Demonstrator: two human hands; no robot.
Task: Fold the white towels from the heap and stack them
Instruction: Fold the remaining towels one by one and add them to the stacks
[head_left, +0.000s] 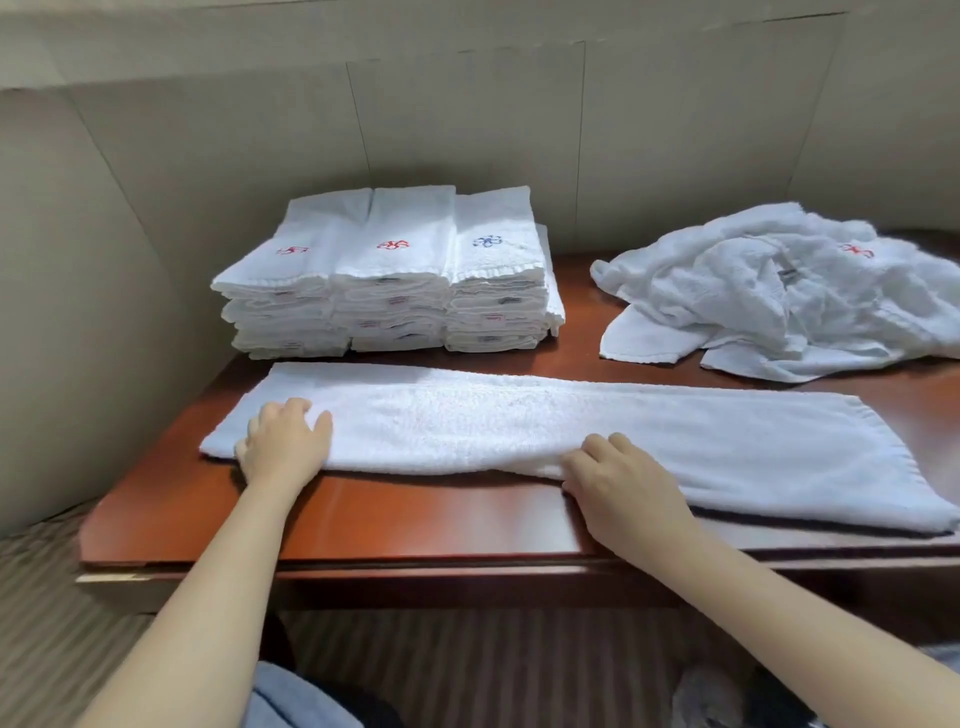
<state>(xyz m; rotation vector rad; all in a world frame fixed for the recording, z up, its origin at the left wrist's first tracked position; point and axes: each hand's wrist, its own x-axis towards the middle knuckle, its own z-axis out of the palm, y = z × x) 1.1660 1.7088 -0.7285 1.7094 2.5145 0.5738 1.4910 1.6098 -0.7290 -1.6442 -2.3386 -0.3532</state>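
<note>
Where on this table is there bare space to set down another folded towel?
Bare wood runs along the front edge of the table, below the long towel, and in the gap between the stacks and the heap. The back is crowded.
</note>
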